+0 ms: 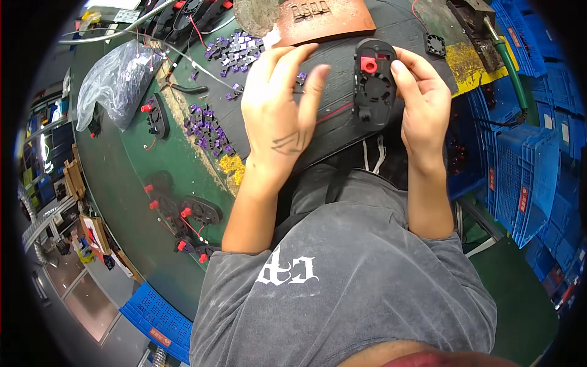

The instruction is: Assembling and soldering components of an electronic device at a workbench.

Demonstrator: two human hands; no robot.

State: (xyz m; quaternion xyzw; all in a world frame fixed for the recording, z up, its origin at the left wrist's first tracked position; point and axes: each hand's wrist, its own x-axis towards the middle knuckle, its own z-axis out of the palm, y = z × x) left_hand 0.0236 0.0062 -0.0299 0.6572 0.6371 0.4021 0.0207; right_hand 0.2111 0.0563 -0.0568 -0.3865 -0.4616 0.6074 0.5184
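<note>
Fan housing (376, 92) pinched in the right hand (425, 101) above a dark board (333, 137)

The black, oval housing, a red fitting (369, 65) near its far end, is held by its right edge: thumb pressed on the visible face, the other fingers bent closely around behind. Just to its left, the left hand (281, 98) shows its back, thumb spread well away from loosely bent fingers, nothing visible in its grasp. A red wire (335, 113) runs between housing and left hand.

Beyond them lies a copper-coloured block (336, 24). Leftward are purple-and-black pieces (211, 131), yellow pieces (232, 166), pliers (186, 89) and a clear plastic bag (113, 79). Blue crates (526, 183) stand at right.
</note>
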